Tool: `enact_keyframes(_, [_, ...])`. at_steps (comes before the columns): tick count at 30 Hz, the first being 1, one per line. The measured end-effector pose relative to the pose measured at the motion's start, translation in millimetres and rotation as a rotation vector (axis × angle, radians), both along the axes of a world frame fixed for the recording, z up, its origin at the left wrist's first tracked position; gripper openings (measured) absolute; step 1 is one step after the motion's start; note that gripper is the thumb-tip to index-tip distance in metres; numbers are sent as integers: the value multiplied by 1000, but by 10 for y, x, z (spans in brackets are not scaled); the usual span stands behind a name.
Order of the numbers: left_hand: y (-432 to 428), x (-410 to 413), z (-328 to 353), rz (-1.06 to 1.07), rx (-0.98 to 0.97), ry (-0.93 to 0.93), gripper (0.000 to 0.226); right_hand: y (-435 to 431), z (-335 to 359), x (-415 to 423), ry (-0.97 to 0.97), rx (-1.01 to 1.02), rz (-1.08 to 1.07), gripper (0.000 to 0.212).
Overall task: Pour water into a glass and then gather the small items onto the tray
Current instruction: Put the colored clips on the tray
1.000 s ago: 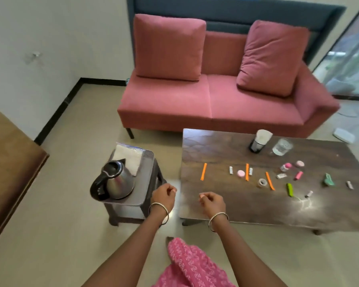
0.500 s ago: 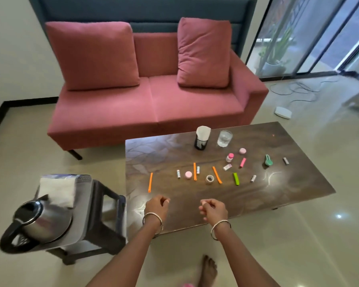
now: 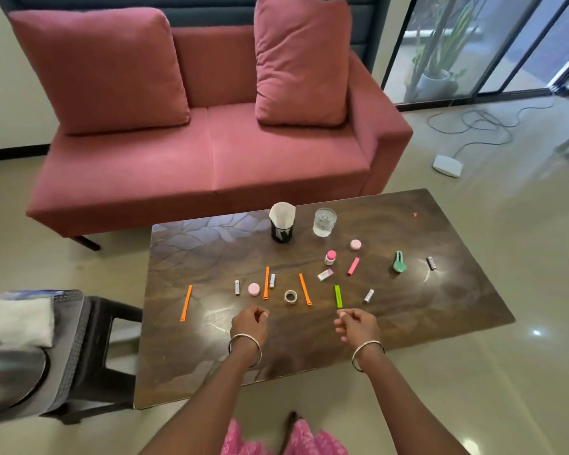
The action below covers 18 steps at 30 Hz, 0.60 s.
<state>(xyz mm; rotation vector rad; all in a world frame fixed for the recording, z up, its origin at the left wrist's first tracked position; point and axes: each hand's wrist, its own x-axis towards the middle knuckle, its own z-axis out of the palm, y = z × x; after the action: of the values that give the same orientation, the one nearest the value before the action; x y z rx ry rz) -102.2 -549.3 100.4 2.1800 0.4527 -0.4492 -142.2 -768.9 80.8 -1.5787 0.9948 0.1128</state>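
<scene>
A clear glass [image 3: 324, 222] stands at the far side of the dark wooden table [image 3: 408, 323], next to a black holder with a white paper cone [image 3: 282, 224]. Several small items lie scattered on the table: orange sticks [image 3: 186, 302], a green stick [image 3: 338, 296], pink round caps [image 3: 253, 289], a tape roll [image 3: 290, 296], a teal clip [image 3: 399, 262]. My left hand [image 3: 249, 323] and my right hand [image 3: 355, 325] hover over the near part of the table, fingers curled, holding nothing. A steel kettle [image 3: 7, 376] sits at the left edge on a silver tray [image 3: 69, 339].
The tray rests on a dark stool [image 3: 105, 356] left of the table, with a white cloth [image 3: 20, 323] on it. A red sofa [image 3: 211, 152] stands behind the table. Cables and a white box [image 3: 447, 165] lie on the floor at right.
The view swung right and closer to the table, so the kettle and stool slid to the left edge. Both hands stayed curled in front, now spread a little wider over the table.
</scene>
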Motion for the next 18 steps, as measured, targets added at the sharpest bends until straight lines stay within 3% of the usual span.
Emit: enact_keyframes(18, [16, 930, -851, 16, 64, 206, 12, 113, -836, 968, 269, -30, 198, 12])
